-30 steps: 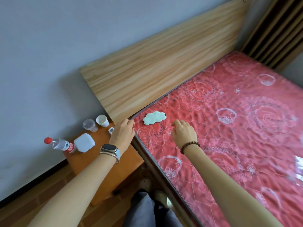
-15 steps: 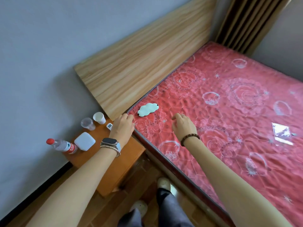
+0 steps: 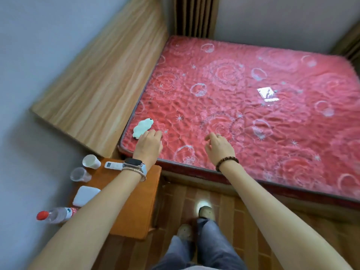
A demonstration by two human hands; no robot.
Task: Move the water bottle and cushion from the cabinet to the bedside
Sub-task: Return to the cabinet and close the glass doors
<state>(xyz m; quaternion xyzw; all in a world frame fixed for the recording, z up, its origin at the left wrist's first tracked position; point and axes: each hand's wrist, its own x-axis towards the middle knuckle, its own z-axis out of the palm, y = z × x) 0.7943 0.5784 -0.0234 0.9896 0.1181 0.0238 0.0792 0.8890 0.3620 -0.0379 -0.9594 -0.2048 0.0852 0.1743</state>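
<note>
Water bottle (image 3: 56, 214) on cabinet (image 3: 136, 207); both hands empty.

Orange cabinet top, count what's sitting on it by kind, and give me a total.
Cups: 2, a white cup and a clear cup
Water bottle: 1
White box: 1
Small white remote: 1
Total: 5

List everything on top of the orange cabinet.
On the orange cabinet: white cup, clear cup, remote, white box, water bottle. The left forearm hides part of the top.
</note>
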